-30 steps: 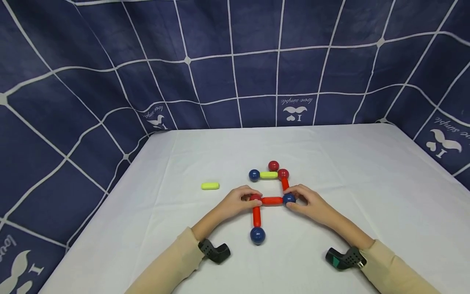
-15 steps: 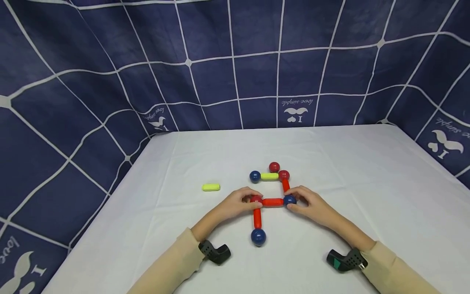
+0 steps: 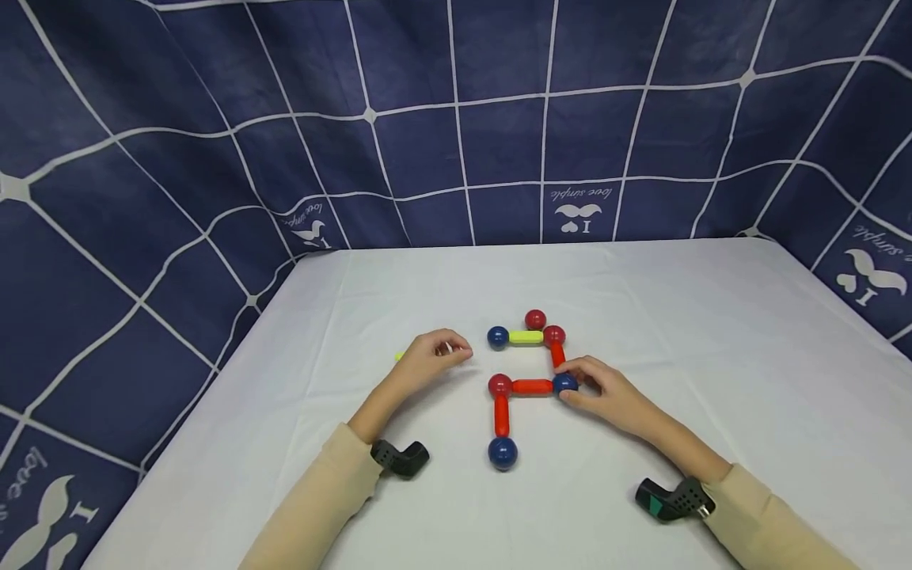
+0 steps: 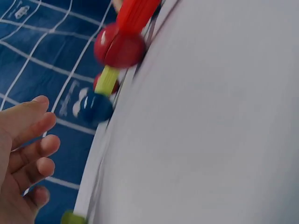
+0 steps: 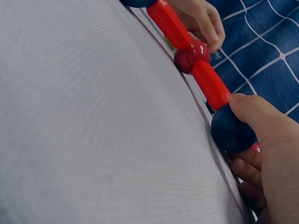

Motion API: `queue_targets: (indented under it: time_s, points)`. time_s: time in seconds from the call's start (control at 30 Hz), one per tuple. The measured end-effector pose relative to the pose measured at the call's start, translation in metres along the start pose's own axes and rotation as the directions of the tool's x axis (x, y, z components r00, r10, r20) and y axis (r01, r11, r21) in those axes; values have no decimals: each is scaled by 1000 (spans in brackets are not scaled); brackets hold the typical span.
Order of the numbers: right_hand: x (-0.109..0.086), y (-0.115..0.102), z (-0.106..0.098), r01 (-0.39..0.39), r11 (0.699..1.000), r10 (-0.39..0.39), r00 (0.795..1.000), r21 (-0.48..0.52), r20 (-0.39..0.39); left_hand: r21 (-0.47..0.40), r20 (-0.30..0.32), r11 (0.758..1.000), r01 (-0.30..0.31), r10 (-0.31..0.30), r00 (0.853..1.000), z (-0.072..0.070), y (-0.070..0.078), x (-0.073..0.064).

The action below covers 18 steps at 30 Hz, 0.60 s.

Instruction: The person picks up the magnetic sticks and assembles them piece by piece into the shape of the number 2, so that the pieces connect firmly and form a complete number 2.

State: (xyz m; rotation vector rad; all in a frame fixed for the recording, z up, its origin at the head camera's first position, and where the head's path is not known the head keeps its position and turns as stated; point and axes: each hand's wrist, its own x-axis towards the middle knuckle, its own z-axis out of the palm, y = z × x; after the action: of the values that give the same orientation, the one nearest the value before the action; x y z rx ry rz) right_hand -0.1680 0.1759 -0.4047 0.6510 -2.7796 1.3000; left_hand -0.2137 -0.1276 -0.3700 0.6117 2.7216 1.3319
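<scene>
Red rods and balls form a zigzag chain on the table. My right hand [image 3: 609, 393] pinches the blue ball [image 5: 233, 130] at its right corner between thumb and fingers. From there a red rod [image 3: 532, 386] runs left to a red ball [image 3: 501, 385]. Another red rod [image 3: 502, 416] leads from it to the near blue ball [image 3: 503, 454]. Farther back, a yellow-green rod [image 3: 526, 337] joins a red ball [image 3: 554, 336] to a blue ball [image 3: 498, 337]. My left hand [image 3: 426, 360] holds nothing, fingers loosely bent, left of the chain. It mostly hides a loose yellow-green rod [image 3: 399, 356].
One more red ball [image 3: 535, 319] sits at the back, by the far yellow-green rod; whether they touch I cannot tell. White cloth [image 3: 641, 301] covers the table. A dark blue checked curtain [image 3: 499, 142] hangs around its back and sides.
My left hand has let go of the red ball at the chain's left corner and moved left and back, toward the loose yellow-green rod. My right hand keeps its grip on the blue ball.
</scene>
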Motion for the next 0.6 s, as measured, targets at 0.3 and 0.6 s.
queue_targets:
  time_s: [0.3, 0.6]
  points:
    - [-1, -1, -1, 5, 1000, -5, 1000, 3, 3, 166, 10, 986, 10, -12, 1000, -40, -24, -2]
    - [-1, -2, -1, -6, 1000, 6, 1000, 5, 7, 179, 173, 980, 90, -122, 977, -58, -33, -9]
